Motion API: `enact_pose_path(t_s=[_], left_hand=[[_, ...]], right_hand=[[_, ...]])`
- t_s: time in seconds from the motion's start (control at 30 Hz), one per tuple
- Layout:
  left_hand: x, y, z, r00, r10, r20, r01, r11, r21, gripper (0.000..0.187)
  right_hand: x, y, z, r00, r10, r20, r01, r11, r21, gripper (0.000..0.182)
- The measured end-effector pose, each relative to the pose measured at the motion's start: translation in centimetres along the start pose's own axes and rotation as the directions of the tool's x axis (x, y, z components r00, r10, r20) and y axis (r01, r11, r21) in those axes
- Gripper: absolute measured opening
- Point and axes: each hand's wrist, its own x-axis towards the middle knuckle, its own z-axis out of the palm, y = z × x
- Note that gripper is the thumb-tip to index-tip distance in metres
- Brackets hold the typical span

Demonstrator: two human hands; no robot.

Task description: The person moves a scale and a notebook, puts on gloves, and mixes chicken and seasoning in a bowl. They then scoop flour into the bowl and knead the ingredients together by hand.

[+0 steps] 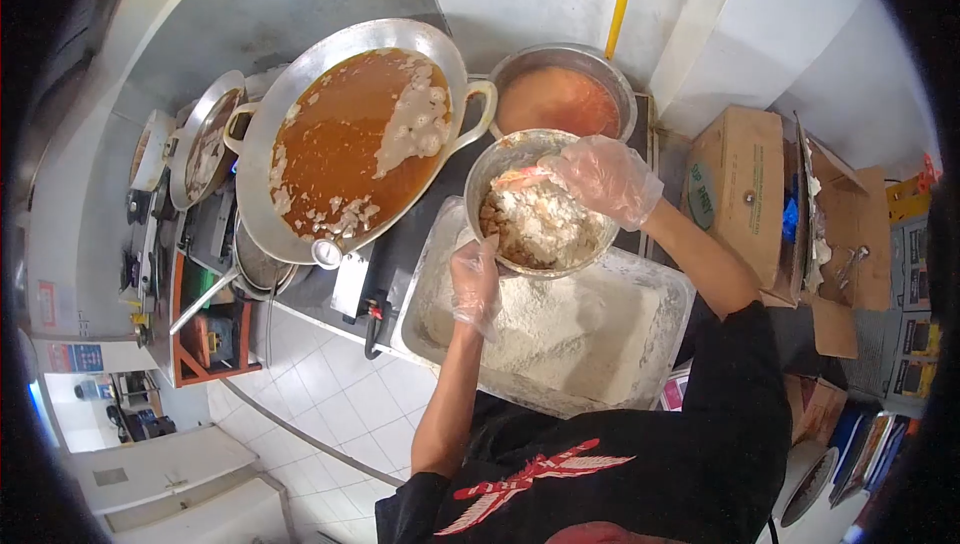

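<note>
A round metal bowl (542, 271) holds white flour (545, 219) over brown chunks of food (494, 224). My left hand (475, 284), in a clear plastic glove, grips the near left part of its rim. Over the right side of the bowl is my gloved right hand (605, 182), its fingers curled together just above the flour. What those fingers hold, if anything, I cannot make out. Beneath the bowl lies a large rectangular metal tray (679, 299) with a layer of flour (525, 319).
A big two-handled wok (258, 206) of brown oil stands left, with a dial thermometer (327, 253) at its edge. Behind the bowl sits a basin (620, 94) of orange-red liquid. Cardboard boxes (735, 194) are at right. A long-handled pan (240, 274) is below the wok.
</note>
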Motion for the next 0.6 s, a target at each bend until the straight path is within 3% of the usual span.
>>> enact_pose_path(t_s=[0.17, 0.27, 0.3, 0.4, 0.5, 0.6], left_hand=[[0.3, -0.9, -0.1, 0.999, 0.053, 0.000, -0.053, 0.999, 0.010, 0.031], [-0.4, 0.6, -0.3, 1.000, 0.014, -0.024, -0.009, 0.982, 0.191, 0.035], [-0.6, 0.6, -0.3, 1.000, 0.011, -0.020, -0.007, 0.986, 0.164, 0.035], [0.0, 0.7, -0.2, 0.999, 0.053, 0.005, -0.054, 0.991, 0.124, 0.033], [-0.1, -0.6, -0.3, 0.995, 0.095, -0.015, -0.093, 0.992, 0.086, 0.031], [0.2, -1.5, -0.3, 0.996, 0.091, 0.007, -0.091, 0.996, 0.023, 0.031]], right_hand=[[0.6, 0.9, 0.4, 0.999, 0.020, 0.032, -0.022, 0.998, 0.066, 0.013], [1.5, 0.6, 0.0, 0.997, 0.005, 0.078, -0.006, 1.000, 0.016, 0.013], [1.6, 0.3, -0.1, 0.994, 0.005, 0.111, -0.004, 1.000, -0.008, 0.013], [0.6, 1.0, 1.5, 0.999, -0.034, 0.008, 0.033, 0.998, 0.058, 0.011], [1.7, 0.5, -1.6, 0.970, -0.003, 0.244, 0.031, 0.993, -0.110, 0.010], [1.9, 0.8, -0.8, 0.953, 0.112, 0.283, -0.058, 0.980, -0.191, 0.010]])
